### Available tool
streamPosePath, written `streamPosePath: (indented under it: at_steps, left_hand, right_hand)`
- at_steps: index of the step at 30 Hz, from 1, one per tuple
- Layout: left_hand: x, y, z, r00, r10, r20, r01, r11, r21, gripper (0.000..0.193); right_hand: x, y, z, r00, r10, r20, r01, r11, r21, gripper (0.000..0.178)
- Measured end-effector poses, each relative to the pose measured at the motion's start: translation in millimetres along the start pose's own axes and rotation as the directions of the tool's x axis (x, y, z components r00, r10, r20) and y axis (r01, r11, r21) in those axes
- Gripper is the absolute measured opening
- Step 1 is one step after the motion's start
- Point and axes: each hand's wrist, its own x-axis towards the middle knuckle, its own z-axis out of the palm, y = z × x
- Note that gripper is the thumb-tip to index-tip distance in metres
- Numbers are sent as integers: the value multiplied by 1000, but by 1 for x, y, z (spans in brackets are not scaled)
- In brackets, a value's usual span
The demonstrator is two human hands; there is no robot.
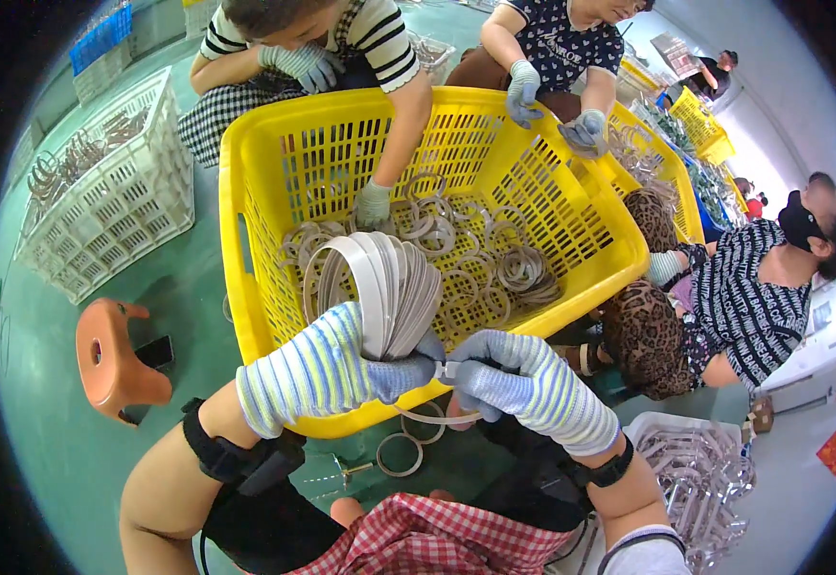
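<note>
My left hand (317, 369), in a striped knit glove, grips a thick bundle of flat pale metal band rings (394, 292) over the near rim of a yellow basket (234, 249). My right hand (538, 388), gloved alike, is closed on a band beside it. A small shiny metal piece (446, 371) shows between the fingertips of both hands. One pale band curves down below my right fingers. Inside the basket lie many loose metal rings (523, 268). Across from me, a co-worker's gloved hand (373, 204) reaches among these rings.
Another co-worker's gloved hands (525, 94) are at the far rim. A white crate (140, 206) of metal pieces and an orange stool (111, 355) stand left. At lower right is a white basket (643, 426) of shiny parts. Loose rings (399, 455) lie on the floor near my legs.
</note>
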Motion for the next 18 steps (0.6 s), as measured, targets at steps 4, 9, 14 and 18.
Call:
streamPosePath:
  at_steps: [4,9,14,18]
  left_hand:
    - [1,-2,-2,998,28,57,-35,991,131,19]
    - [-3,5,1,1000,-23,11,22,999,48,16]
    - [-1,4,-2,993,38,111,-53,990,132,13]
    - [2,13,-5,974,-93,207,77,993,87,16]
  right_hand:
    - [0,1,0,1000,12,-16,-12,1000,-3,21]
    - [-1,-2,1,1000,20,-22,-19,999,42,20]
    - [-4,-5,1,998,42,-42,-39,996,76,19]
    - [-4,-2,-2,999,39,-9,-37,988,147,19]
